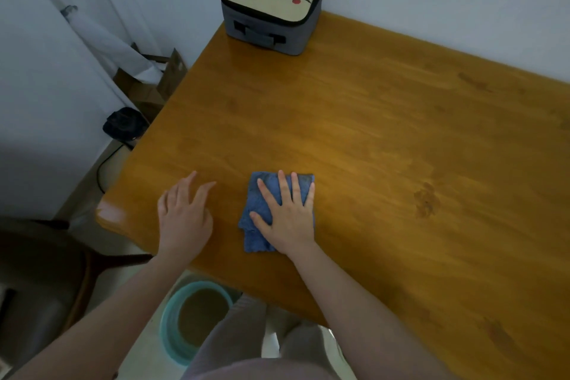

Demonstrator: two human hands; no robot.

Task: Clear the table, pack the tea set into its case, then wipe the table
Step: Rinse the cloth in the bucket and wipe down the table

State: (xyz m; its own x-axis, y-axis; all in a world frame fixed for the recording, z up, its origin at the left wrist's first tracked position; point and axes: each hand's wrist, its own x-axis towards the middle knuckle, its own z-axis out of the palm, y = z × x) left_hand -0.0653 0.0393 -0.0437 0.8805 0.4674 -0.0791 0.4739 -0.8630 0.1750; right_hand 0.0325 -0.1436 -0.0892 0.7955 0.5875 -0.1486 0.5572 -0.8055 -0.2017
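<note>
A folded blue cloth (265, 194) lies on the wooden table (370, 133) near its front edge. My right hand (287, 219) presses flat on the cloth with straight, spread fingers. My left hand (182, 216) rests on the bare wood to the left of the cloth, fingers straight, holding nothing. The tea set case (271, 0), grey with a cream lid bearing ink painting, stands zipped closed at the table's far left corner against the wall.
A teal bin (185, 324) stands on the floor below the table's front edge, beside my legs. A dark chair (46, 271) is at the left. A cardboard box (151, 86) and a black object with a cable (123, 123) lie beside the table's left edge.
</note>
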